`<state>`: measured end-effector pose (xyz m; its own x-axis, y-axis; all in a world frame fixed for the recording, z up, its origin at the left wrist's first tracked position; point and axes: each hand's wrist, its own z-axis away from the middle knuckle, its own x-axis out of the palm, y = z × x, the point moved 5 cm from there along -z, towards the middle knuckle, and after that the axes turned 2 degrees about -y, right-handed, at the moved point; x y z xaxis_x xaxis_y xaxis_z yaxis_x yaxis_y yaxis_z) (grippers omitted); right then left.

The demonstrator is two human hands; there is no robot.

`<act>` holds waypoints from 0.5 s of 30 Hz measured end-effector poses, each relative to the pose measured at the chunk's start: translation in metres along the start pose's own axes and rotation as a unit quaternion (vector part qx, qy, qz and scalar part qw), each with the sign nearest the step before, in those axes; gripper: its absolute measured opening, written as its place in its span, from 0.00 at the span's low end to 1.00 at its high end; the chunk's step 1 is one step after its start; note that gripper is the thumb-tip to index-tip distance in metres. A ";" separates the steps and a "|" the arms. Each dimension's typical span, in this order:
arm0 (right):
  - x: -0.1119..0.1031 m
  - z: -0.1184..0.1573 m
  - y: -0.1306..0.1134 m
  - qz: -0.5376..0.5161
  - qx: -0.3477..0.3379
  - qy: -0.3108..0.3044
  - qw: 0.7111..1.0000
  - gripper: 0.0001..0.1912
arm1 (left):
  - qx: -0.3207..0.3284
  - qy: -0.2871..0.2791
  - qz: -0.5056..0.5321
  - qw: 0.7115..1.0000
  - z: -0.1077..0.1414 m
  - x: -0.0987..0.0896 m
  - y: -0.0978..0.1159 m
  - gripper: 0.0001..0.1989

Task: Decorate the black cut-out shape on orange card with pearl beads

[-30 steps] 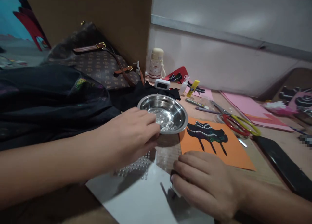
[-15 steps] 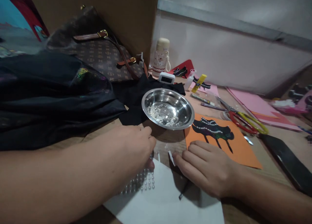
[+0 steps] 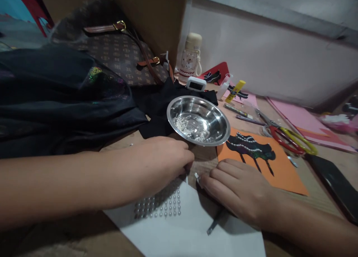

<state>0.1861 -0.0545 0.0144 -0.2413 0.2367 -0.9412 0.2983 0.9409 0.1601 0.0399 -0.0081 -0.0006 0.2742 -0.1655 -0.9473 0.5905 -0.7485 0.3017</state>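
Note:
My left hand (image 3: 170,158) is closed, its fingertips bent down and hidden, just in front of the steel bowl (image 3: 225,139). Whatever it pinches I cannot make out. Under its wrist, rows of stick-on pearls (image 3: 158,205) lie on a white sheet of paper (image 3: 184,236). Resting at the sheet's right side, my right hand (image 3: 237,186) is curled round a slim dark tool (image 3: 214,225), whose flat end shows below the palm. A small pale tip (image 3: 197,177) pokes out by the right thumb and forefinger. Loose white beads (image 3: 186,126) lie in the bowl.
An orange card (image 3: 291,178) with a black beaded cutout (image 3: 251,147) lies beyond my right hand. Scissors (image 3: 288,139), a phone (image 3: 332,186), a glue stick (image 3: 235,91) and a bottle (image 3: 190,57) stand around. Black cloth (image 3: 64,111) and a patterned bag (image 3: 112,59) fill the left.
My left hand has moved right, off the pearl rows and nearer my right hand, so more pearls show. The right hand stays nearly in place. The camera view has shifted slightly.

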 end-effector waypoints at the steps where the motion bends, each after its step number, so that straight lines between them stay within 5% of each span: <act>1: 0.000 0.000 0.000 -0.003 0.007 -0.007 1.000 0.21 | -0.004 -0.014 0.006 1.000 -0.001 0.000 0.000 0.04; 10: 0.000 0.002 -0.002 -0.027 0.008 -0.004 1.000 0.16 | -0.019 -0.030 0.020 0.999 -0.005 -0.001 0.000 0.04; 15: 0.006 0.010 0.008 -0.049 0.106 0.018 0.993 0.12 | -0.030 -0.051 0.035 0.998 -0.006 0.000 -0.001 0.07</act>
<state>0.1960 -0.0483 0.0067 -0.3113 0.1585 -0.9370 0.4583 0.8888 -0.0019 0.0440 -0.0039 0.0001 0.2391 -0.2834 -0.9287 0.6178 -0.6935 0.3707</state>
